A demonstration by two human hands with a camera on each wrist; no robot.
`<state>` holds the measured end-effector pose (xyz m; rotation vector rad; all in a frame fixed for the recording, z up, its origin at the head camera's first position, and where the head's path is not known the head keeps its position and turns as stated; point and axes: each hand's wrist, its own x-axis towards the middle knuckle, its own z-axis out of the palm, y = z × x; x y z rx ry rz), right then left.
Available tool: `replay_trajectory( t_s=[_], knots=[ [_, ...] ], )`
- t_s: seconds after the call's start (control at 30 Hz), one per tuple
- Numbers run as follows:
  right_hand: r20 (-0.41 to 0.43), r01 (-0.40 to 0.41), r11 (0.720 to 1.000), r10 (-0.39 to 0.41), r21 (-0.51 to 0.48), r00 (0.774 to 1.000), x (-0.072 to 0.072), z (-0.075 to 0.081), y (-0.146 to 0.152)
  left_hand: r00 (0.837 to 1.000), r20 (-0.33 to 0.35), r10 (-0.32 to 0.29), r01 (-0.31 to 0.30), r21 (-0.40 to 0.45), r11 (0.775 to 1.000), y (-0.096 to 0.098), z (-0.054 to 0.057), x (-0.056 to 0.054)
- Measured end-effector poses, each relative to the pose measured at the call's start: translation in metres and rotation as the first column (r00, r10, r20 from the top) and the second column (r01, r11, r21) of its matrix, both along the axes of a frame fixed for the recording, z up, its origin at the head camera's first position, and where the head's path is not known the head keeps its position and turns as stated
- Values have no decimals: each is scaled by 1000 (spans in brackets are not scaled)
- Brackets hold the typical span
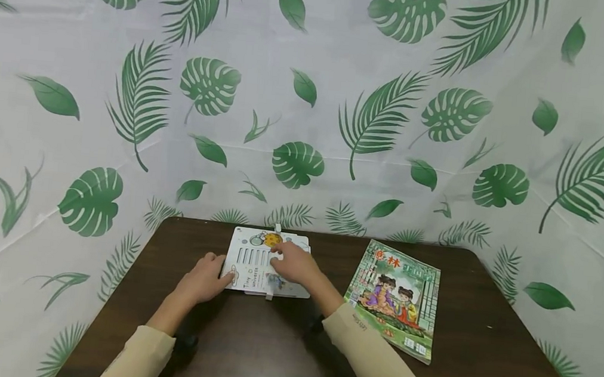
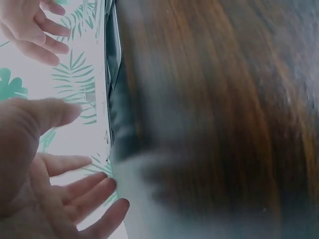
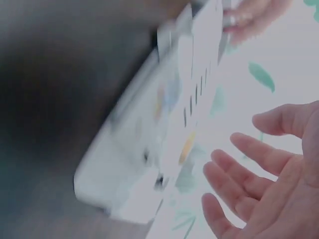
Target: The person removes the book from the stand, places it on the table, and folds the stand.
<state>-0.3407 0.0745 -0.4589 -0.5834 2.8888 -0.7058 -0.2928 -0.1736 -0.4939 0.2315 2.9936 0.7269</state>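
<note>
A flat white book stand (image 1: 246, 270), folded, lies toward the back of the table. It bears slots, cartoon planets and the words "Tiny universe", with small tabs at its top and bottom edges. My left hand (image 1: 205, 277) is at its left edge, thumb over the corner and fingers loosely bent in the left wrist view. My right hand (image 1: 295, 264) is over the right part of the stand, hiding some of the print. In the right wrist view, the fingers of my right hand (image 3: 264, 184) are spread and relaxed, apart from the blurred stand (image 3: 144, 144).
A magazine (image 1: 395, 298) with two cartoon children on its cover lies to the right on the dark wooden table (image 1: 244, 351). Behind and beside the table hangs a white cloth (image 1: 250, 166) with green leaves.
</note>
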Motion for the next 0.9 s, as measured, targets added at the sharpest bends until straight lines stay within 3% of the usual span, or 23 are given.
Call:
replay_trajectory(
  t_s=[0.17,0.3,0.4,0.53,0.9],
  knots=[
    [79,117,993,-115,-18,990,-36,-1,32,992,-10,-128,127,-36,991,4,2,3],
    [121,195,981,-193,-9,974,-57,-15,50,990,-25,-142,140,-60,988,4,-2,4],
    [142,208,978,-211,36,967,-66,-28,58,989,-36,-145,143,-68,987,3,-5,4],
    [169,186,980,-196,71,966,-68,-36,64,985,-49,-163,158,-98,983,3,-6,5],
    [154,152,985,-164,86,975,-63,-29,66,985,-104,-140,124,-149,981,-4,-2,5]
  ],
)
